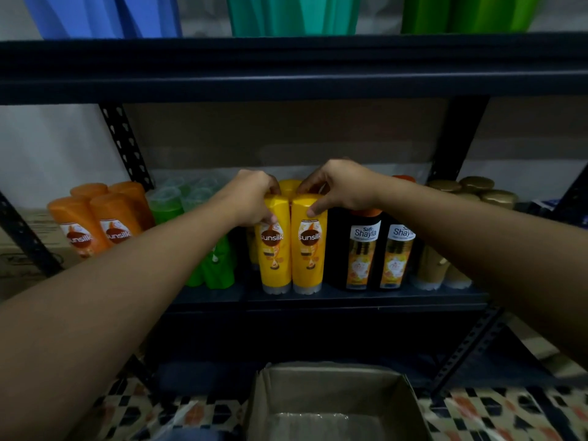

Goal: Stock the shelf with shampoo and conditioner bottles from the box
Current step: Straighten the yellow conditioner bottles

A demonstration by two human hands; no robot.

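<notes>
Two yellow Sunsilk bottles stand side by side at the front of the dark shelf [318, 299]. My left hand [251, 198] grips the top of the left yellow bottle [275, 249]. My right hand [337, 186] pinches the top of the right yellow bottle [308, 249], thumb on its front. More yellow bottles stand behind them, mostly hidden. The cardboard box [334, 402] sits open on the floor below, and the part of its inside that shows holds no bottles.
Orange Sunsilk bottles [95, 224] stand at the shelf's left, green bottles [216, 265] beside them. Black Safi Shayla bottles [366, 249] stand right of the yellow ones, then gold-capped bottles [471, 192]. Blue, teal and green containers sit on the upper shelf [286, 71]. The floor is patterned.
</notes>
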